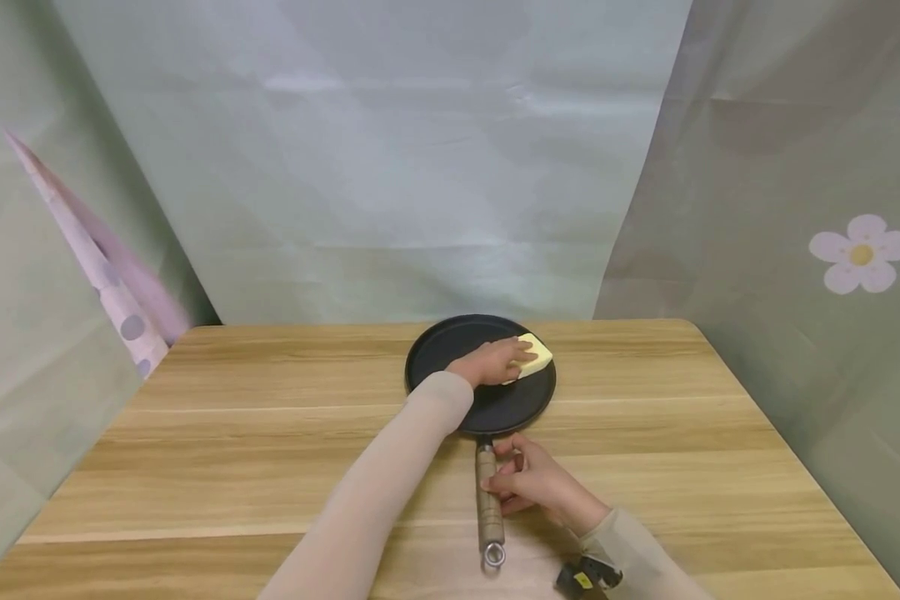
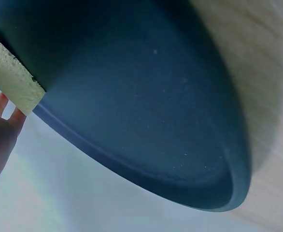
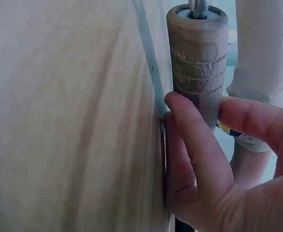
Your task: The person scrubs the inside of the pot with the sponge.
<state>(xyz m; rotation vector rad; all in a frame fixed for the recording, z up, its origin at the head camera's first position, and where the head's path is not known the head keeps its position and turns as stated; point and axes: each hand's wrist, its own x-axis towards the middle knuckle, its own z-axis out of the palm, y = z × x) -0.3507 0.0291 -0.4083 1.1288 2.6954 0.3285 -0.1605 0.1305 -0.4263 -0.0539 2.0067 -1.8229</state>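
A round black frying pan [image 1: 450, 342] with a low rim lies on the wooden table, its wooden handle [image 1: 489, 500] toward me. My left hand [image 1: 492, 363] holds a pale yellow sponge [image 1: 537, 358] against the right side of the pan's flat inside. In the left wrist view, fingers [image 2: 16, 118] lie along one side of the sponge [image 2: 13, 75]; its underside is hidden. My right hand [image 1: 532, 479] grips the handle from the right. Up close in the right wrist view, thumb and fingers pinch the ringed brown grip [image 3: 199, 53] from both sides.
The wooden table [image 1: 232, 442] extends to both sides of the pan, whose far rim reaches the back edge. Pale green sheets [image 1: 420, 167] hang behind and at the sides. A black wrist device [image 1: 588, 577] sits by the right sleeve.
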